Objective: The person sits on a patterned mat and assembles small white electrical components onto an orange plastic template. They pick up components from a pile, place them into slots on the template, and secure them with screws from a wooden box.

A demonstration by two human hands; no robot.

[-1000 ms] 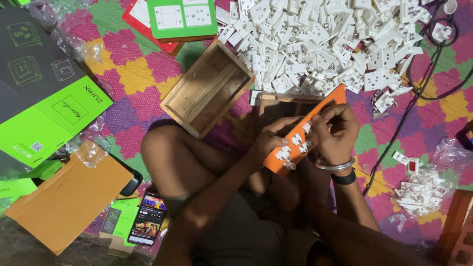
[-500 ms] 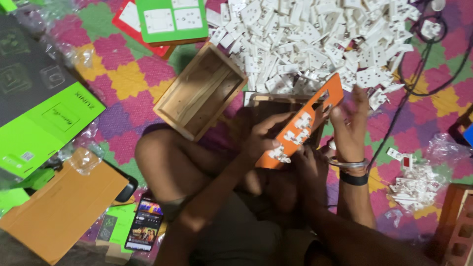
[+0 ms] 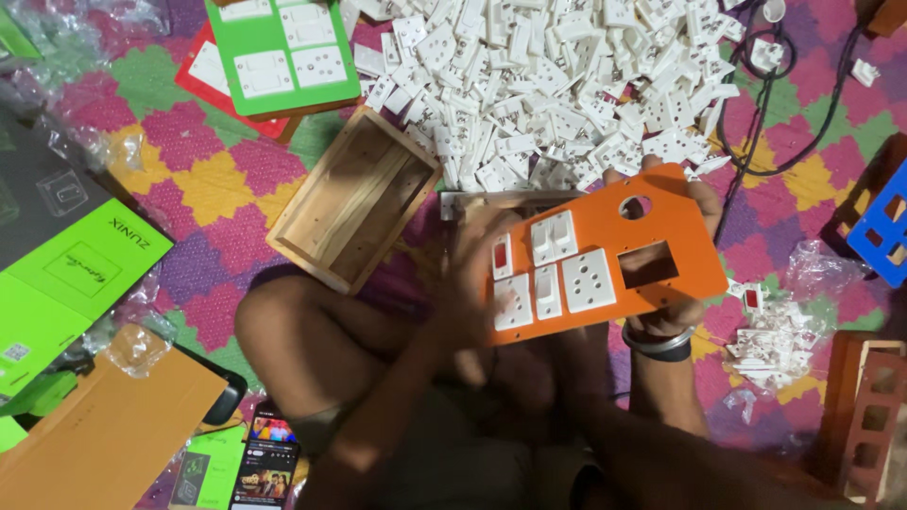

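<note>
The orange panel [image 3: 605, 255] is held flat and face-up over the person's lap, just below the heap of white switch parts [image 3: 557, 85]; several white switches and sockets sit in its cut-outs, a small red-faced one at the left, and one rectangular opening and one round hole at its right side are bare; the left hand [image 3: 472, 283] grips the panel's left edge, fingers curled round it, though the hand is blurred and I cannot tell just where the fingertips lie; the right hand [image 3: 685, 246] clasps the right edge from behind, fingertips showing over the top corner and under the lower edge, a bangle and a dark band at the wrist; both forearms rise from the bottom of the view, elbows bent, over folded knees. The patterned mat [image 3: 189, 179] is crowded all round; the heap touches the panel's top edge; the open wooden box [image 3: 354, 203] lies tilted just to the left; a green panel [image 3: 279, 52] with white switches lies on a red one at the upper left; a black cable [image 3: 756, 132] loops to the upper right; a small pile of white parts [image 3: 770, 345] sits near the right wrist; a phone [image 3: 265, 458] lies by the left knee.
</note>
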